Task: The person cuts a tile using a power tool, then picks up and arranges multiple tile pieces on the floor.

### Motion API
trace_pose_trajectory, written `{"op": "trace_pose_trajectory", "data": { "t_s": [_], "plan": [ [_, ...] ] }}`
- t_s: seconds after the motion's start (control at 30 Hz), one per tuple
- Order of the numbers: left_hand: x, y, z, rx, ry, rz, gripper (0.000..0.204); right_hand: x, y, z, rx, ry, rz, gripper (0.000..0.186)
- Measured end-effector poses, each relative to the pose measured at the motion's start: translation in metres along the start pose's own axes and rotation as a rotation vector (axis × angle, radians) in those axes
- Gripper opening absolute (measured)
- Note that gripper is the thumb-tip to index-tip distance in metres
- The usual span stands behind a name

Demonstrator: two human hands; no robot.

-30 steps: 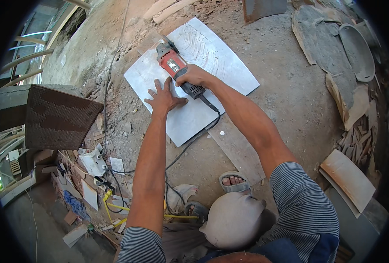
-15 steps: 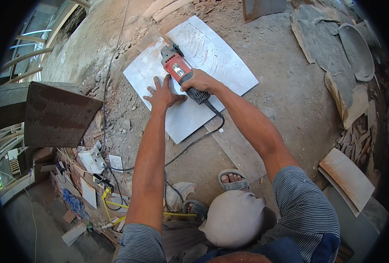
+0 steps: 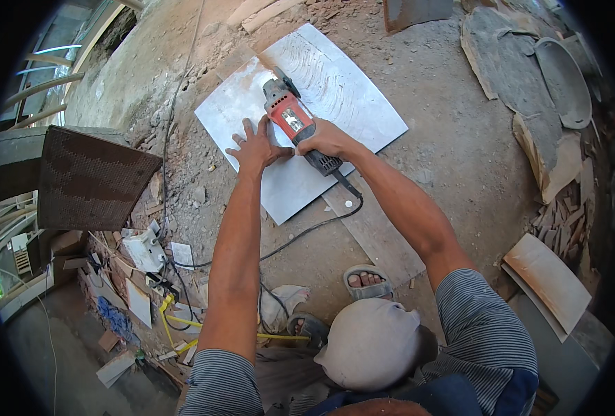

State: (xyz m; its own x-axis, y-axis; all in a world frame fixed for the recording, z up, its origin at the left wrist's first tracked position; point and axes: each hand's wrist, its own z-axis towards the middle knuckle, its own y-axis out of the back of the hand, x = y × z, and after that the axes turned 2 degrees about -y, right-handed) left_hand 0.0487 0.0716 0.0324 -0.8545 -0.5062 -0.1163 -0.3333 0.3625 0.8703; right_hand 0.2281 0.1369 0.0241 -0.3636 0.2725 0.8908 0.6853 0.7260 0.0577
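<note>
A red and grey angle grinder (image 3: pixel 291 119) lies slantwise over a large white tile (image 3: pixel 352 104) on the dirt ground. My right hand (image 3: pixel 326 139) is wrapped round the grinder's dark rear body, the cord trailing back toward me. At the far end, the grinder's disc side rests at or just above the tile; contact is hard to make out. My left hand (image 3: pixel 255 147) presses on the tile with fingers spread, just left of the tool. Curved dusty marks cover the tile's far right half, and pale dust lies beside the grinder's head.
A wooden plank (image 3: pixel 376 229) runs beneath the tile's near edge. The black cord (image 3: pixel 304 232) curves left to a white socket box (image 3: pixel 144 251). A brown textured tile (image 3: pixel 92 182) leans at left, a yellow frame (image 3: pixel 176 326) below. Broken tiles (image 3: pixel 550 281) and a grey basin (image 3: pixel 564 83) are at right.
The grinder, with my right hand on it, has shifted slightly right and nearer to me across the tile. My left hand stays almost in place.
</note>
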Motion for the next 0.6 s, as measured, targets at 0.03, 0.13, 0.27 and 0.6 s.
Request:
{"op": "trace_pose_trajectory", "data": {
  "t_s": [0.03,0.13,0.27,0.6],
  "plan": [
    [0.000,0.001,-0.001,0.003,0.001,-0.003,0.120,-0.001,0.000,-0.002,0.000,0.002,0.002,0.049],
    [-0.001,0.003,-0.001,0.010,0.016,0.003,0.119,-0.004,0.000,-0.009,0.020,-0.005,0.005,0.050],
    [-0.005,0.005,-0.003,0.008,0.009,-0.011,0.119,-0.012,0.003,-0.014,0.023,-0.018,-0.031,0.048],
    [-0.002,0.005,-0.004,0.012,0.015,-0.008,0.120,-0.016,0.002,-0.038,0.039,-0.064,-0.039,0.057]
  ]
}}
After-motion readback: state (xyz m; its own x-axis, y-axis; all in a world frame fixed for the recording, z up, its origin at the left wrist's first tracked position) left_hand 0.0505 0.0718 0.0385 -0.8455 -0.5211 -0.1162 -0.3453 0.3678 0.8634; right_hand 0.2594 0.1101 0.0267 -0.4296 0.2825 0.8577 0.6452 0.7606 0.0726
